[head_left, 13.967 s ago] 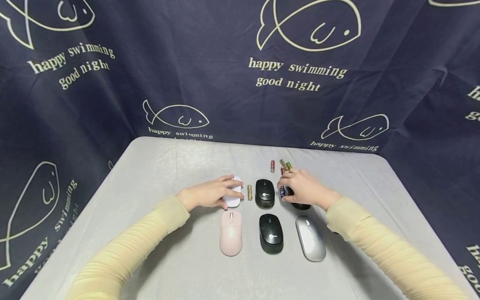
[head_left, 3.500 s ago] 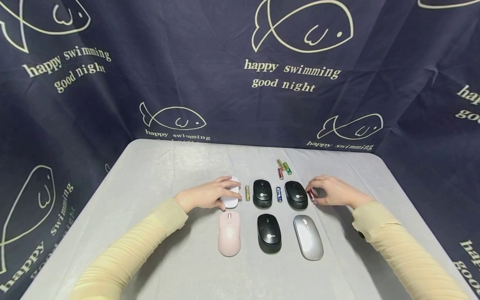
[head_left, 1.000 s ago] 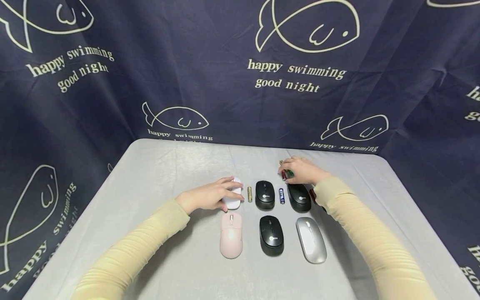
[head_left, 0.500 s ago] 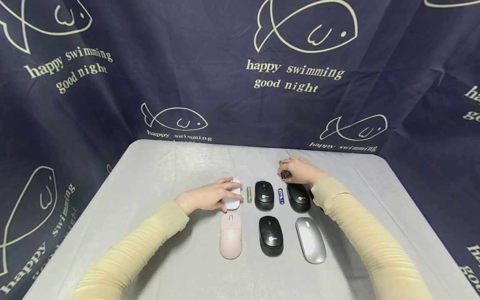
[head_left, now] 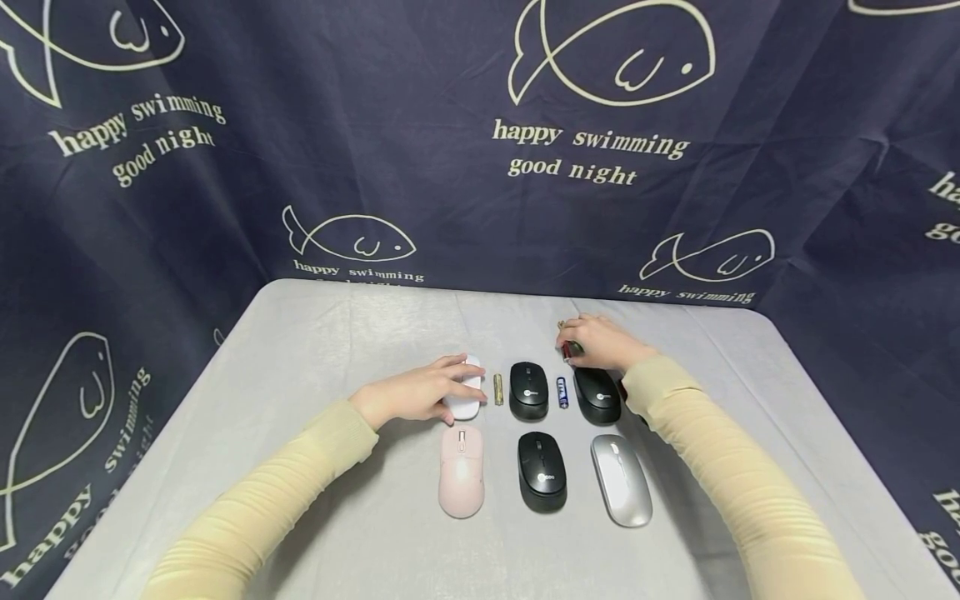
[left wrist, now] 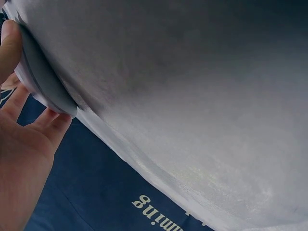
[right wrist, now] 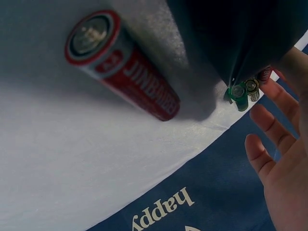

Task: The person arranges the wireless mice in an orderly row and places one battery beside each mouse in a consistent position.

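Observation:
My left hand (head_left: 423, 389) holds a white mouse (head_left: 465, 407), thumb on one side and fingers on the other. In the left wrist view the mouse (left wrist: 43, 72) shows edge-on. My right hand (head_left: 603, 342) pinches a red battery (head_left: 567, 352) behind the right black mouse (head_left: 597, 396). Beside it in the right wrist view are a green battery (right wrist: 239, 96) and a gold-coloured battery (right wrist: 252, 89). Another red battery (right wrist: 130, 72), marked JINBAIBU, lies right of that mouse; the sleeve mostly hides it in the head view.
Between the back-row mice lie a gold battery (head_left: 498, 389) and a blue battery (head_left: 562, 392), with a black mouse (head_left: 529, 390) between them. In front are a pink mouse (head_left: 461, 472), a black mouse (head_left: 542, 472) and a silver mouse (head_left: 622, 481). Dark printed cloth (head_left: 480, 208) surrounds the table.
A red battery from the back now lies right of the right black mouse. My right hand has since moved back and left to the other red battery. My left hand stays on the white mouse.

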`<control>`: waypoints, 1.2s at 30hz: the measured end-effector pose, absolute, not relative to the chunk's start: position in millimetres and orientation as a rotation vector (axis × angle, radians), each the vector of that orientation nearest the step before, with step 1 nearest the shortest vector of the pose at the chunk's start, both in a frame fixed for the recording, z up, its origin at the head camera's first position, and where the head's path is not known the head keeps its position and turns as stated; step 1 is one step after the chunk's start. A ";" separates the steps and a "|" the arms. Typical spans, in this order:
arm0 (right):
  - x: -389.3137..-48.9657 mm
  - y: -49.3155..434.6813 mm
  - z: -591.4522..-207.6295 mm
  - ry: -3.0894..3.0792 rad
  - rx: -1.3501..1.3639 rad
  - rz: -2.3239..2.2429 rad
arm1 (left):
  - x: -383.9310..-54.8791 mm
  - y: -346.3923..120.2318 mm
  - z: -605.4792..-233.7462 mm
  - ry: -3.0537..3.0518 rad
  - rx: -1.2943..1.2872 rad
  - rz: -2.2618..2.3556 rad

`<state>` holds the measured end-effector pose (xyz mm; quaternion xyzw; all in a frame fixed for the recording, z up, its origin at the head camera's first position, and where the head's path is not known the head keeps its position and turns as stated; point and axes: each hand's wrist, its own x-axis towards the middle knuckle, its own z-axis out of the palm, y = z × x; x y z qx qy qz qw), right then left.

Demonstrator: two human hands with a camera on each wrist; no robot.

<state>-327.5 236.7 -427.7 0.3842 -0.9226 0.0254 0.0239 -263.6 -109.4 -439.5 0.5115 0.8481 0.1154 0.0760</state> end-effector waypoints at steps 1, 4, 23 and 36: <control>-327.6 236.7 -427.7 -2.853 1.189 0.080 | -263.5 -109.4 -439.2 2.543 1.533 0.347; -327.0 236.4 -427.3 -2.843 1.188 0.075 | -263.2 -109.4 -438.7 2.546 1.531 0.341; -316.6 229.4 -406.7 -2.807 1.183 0.096 | -262.9 -109.3 -439.9 2.551 1.531 0.357; -309.1 226.2 -387.6 -2.774 1.167 0.079 | -262.8 -109.3 -439.3 2.547 1.531 0.357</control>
